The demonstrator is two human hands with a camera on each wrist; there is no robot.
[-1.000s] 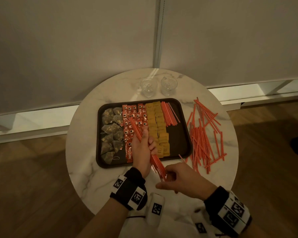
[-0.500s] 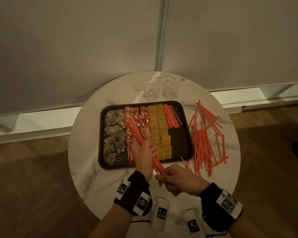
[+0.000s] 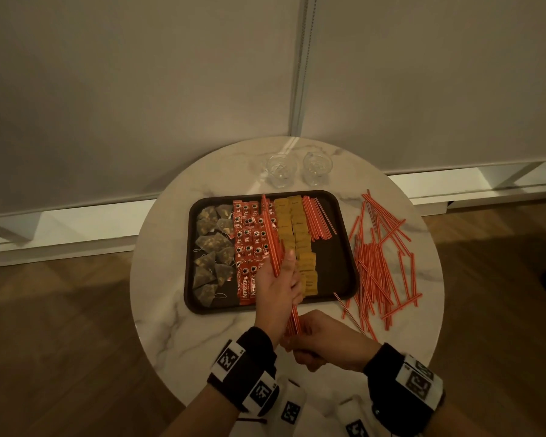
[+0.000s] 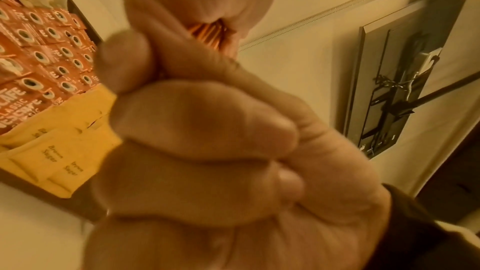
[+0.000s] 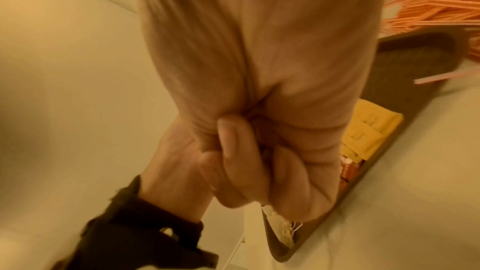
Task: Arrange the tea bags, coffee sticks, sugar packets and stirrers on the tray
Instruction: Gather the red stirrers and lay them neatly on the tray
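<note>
A dark tray (image 3: 331, 263) holds tea bags (image 3: 213, 247) at the left, then red coffee sticks (image 3: 249, 234), yellow sugar packets (image 3: 292, 222) and a row of red stirrers (image 3: 317, 219). My left hand (image 3: 281, 288) grips a bundle of stirrers (image 3: 270, 234) over the tray's near half. The bundle points away from me above the coffee sticks. My right hand (image 3: 300, 339) holds its near end, just below the left hand. In the left wrist view my fingers curl round the stirrer ends (image 4: 210, 32).
A loose pile of stirrers (image 3: 379, 266) lies on the round marble table (image 3: 171, 310) right of the tray. One stray stirrer (image 3: 347, 307) lies off the tray's near right corner. Two small glasses (image 3: 279, 170) stand behind the tray, near the wall.
The bundle has swung from a leftward slant to nearly straight along the tray. My right hand has slid left, in under the left hand, at the bundle's near end.
</note>
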